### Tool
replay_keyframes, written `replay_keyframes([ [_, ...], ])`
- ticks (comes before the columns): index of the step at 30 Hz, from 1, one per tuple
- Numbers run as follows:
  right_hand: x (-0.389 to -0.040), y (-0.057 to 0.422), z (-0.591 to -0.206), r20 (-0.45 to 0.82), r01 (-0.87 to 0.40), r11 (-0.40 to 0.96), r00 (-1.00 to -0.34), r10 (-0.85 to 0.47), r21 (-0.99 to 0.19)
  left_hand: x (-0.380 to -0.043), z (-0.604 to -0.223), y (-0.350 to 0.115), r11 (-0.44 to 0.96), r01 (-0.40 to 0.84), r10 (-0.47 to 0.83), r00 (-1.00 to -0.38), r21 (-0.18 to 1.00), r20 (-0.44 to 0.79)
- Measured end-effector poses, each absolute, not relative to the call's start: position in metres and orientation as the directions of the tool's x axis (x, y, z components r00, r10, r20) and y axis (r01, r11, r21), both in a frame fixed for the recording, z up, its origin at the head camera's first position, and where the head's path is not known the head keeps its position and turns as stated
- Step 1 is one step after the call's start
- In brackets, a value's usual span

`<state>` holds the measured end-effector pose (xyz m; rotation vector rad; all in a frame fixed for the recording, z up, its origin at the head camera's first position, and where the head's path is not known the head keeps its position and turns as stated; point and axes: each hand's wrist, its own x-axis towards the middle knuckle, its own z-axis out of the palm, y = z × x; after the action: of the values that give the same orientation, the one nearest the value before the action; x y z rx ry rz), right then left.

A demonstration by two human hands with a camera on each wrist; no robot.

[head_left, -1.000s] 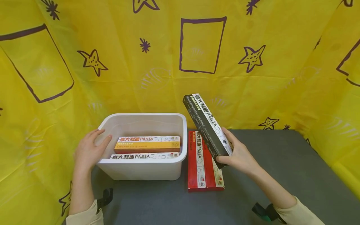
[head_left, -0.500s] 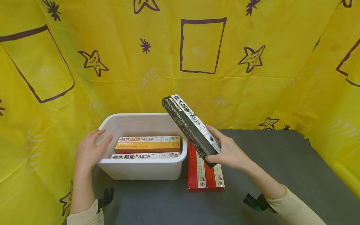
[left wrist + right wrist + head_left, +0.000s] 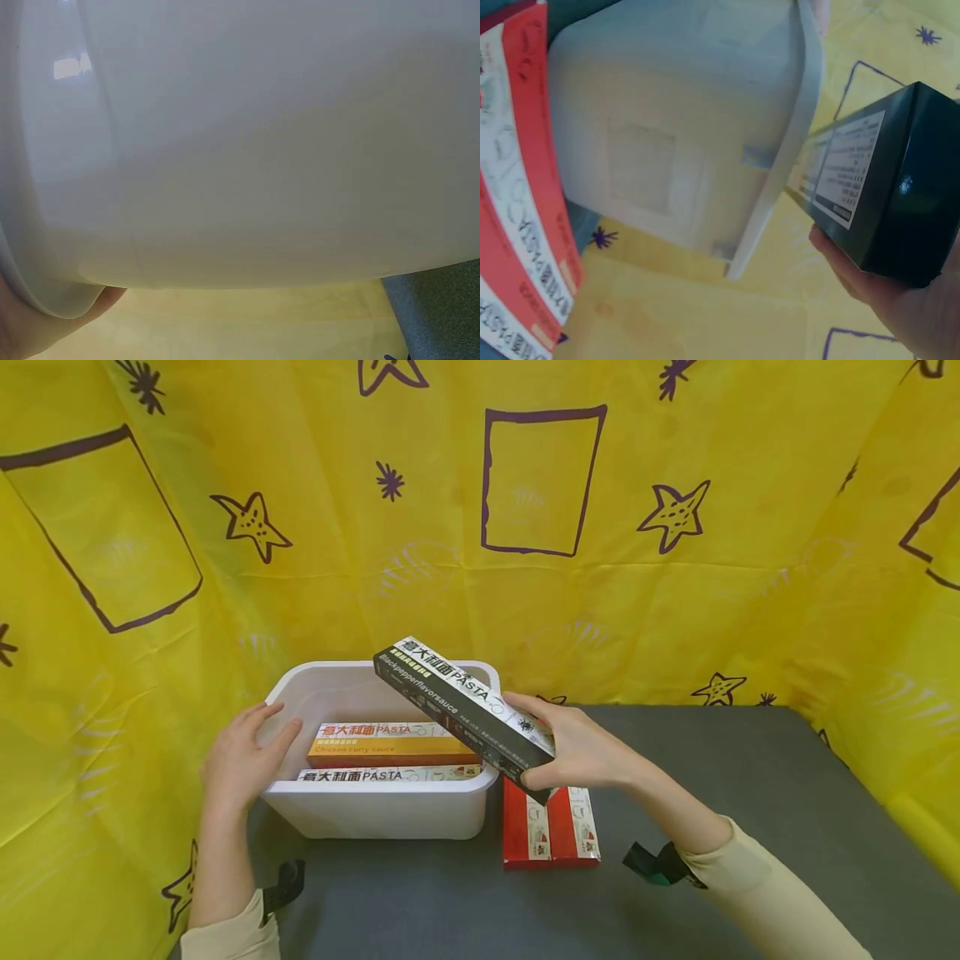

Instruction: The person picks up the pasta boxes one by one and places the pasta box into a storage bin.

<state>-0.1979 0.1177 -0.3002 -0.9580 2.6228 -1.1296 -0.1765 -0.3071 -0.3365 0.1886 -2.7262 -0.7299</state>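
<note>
My right hand (image 3: 581, 747) grips the near end of a black pepper sauce pasta box (image 3: 465, 714). The box slants up to the left, over the right part of a white plastic bin (image 3: 375, 814). At the bin's left rim is my left hand (image 3: 243, 756), thumb and fingers spread over the edge. Inside the bin lie a yellow chicken curry pasta box (image 3: 390, 747) and, in front of it, another pasta box (image 3: 390, 774) with a white top. In the right wrist view the held box (image 3: 862, 180) shows its dark end and a label, beside the bin's outer wall (image 3: 667, 150).
Two red tomato sauce pasta boxes (image 3: 551, 839) lie side by side on the dark grey table (image 3: 397, 893), right of the bin. A yellow patterned cloth (image 3: 450, 510) hangs behind and at both sides.
The right hand has carried the black pasta box leftward from above the red boxes to over the bin, and the box has tipped flatter. The left hand stays at the rim.
</note>
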Motion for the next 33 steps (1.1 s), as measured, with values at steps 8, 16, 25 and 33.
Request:
replay_keyframes([
  [8, -0.207, 0.102, -0.284, 0.152, -0.611, 0.462, -0.693, -0.705, -0.642, -0.177, -0.337, -0.309, 0.867, -0.025, -0.196, -0.936, 0.498, 0.293],
  [16, -0.225, 0.088, -0.279, 0.193, -0.705, 0.339, -0.558, -0.807, -0.623, -0.178, -0.338, -0.310, 0.868, -0.002, -0.184, -0.931, 0.497, 0.316],
  [25, -0.241, 0.075, -0.280, 0.154, -0.707, 0.257, -0.462, -0.874, -0.659, -0.179, -0.339, -0.310, 0.863, -0.009, -0.195, -0.928, 0.504, 0.317],
  [33, -0.257, 0.058, -0.280, 0.093, -0.705, 0.232, -0.390, -0.916, -0.670, -0.178, -0.339, -0.310, 0.858, -0.022, -0.205, -0.931, 0.514, 0.303],
])
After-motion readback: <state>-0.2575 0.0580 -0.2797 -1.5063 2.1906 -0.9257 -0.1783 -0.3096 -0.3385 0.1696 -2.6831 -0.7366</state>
